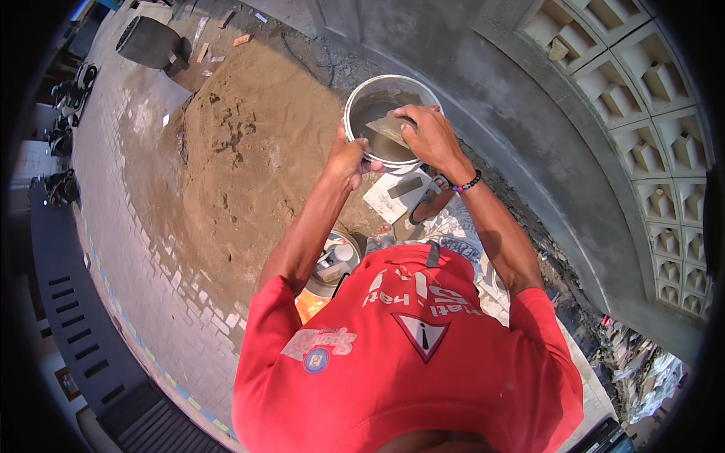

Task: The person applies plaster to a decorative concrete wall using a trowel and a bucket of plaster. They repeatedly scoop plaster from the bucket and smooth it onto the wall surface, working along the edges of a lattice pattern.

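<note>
A white bucket (393,80) with grey, murky contents is held up in front of me. My left hand (349,157) is closed on its near left rim, thumb over the edge. My right hand (432,140) is closed on a flat, mud-coloured scraper or trowel blade (385,128) inside the bucket, at its right side. Below the bucket a pale board (377,200) lies by my feet with a dark grey block (405,187) on it. A round container (336,260) holding small items sits low to the left of my legs.
A sand pile (226,166) spreads to the left on paving (121,166). A dark tub (143,41) lies at the back left, with parked motorbikes (64,102) beyond. A grey rendered wall (445,68) with decorative vent blocks (653,68) runs along the right.
</note>
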A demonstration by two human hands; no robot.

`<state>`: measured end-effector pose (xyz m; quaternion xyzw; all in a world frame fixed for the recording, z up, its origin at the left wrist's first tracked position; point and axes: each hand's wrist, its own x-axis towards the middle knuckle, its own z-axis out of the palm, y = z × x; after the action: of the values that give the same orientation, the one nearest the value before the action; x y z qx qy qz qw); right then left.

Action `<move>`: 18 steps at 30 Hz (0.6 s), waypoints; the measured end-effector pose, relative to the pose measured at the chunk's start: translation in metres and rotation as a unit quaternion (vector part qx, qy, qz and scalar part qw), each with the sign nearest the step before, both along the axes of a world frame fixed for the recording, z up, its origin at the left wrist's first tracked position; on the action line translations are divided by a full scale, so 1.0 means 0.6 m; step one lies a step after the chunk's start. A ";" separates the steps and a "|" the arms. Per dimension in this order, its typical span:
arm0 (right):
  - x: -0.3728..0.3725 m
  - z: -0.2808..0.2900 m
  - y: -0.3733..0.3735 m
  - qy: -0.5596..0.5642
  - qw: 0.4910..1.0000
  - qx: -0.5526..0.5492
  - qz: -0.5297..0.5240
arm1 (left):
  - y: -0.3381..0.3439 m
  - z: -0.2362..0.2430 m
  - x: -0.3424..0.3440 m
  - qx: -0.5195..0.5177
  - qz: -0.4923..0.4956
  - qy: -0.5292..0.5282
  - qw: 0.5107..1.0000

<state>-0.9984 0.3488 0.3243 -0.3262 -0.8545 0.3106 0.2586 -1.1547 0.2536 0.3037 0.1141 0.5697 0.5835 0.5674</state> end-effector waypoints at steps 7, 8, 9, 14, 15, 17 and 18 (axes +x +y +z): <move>0.047 -0.039 0.075 -0.038 0.997 -0.059 -0.017 | 0.051 -0.024 0.054 -0.028 -0.045 -0.015 0.999; 0.057 -0.048 0.090 -0.025 0.994 -0.100 -0.039 | 0.070 -0.034 0.059 -0.034 -0.058 -0.012 0.998; 0.068 -0.047 0.104 -0.010 0.989 -0.135 -0.058 | 0.088 -0.044 0.069 -0.033 -0.061 -0.005 0.998; 0.160 -0.062 0.176 0.246 0.850 -0.464 -0.047 | 0.157 -0.059 0.095 -0.070 -0.094 -0.028 0.993; 0.184 -0.054 0.189 0.291 0.796 -0.529 -0.046 | 0.168 -0.056 0.101 -0.082 -0.098 -0.025 0.992; 0.214 -0.036 0.221 0.479 0.682 -0.552 0.009 | 0.208 -0.035 0.104 -0.081 -0.131 -0.011 0.988; 0.228 -0.027 0.238 0.502 0.679 -0.535 0.014 | 0.220 -0.037 0.105 -0.101 -0.134 -0.016 0.986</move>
<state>-0.8614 0.4913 0.3079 -0.1921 -0.2888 0.8355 0.4262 -1.0919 0.3855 0.2815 0.1219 0.5962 0.4437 0.6579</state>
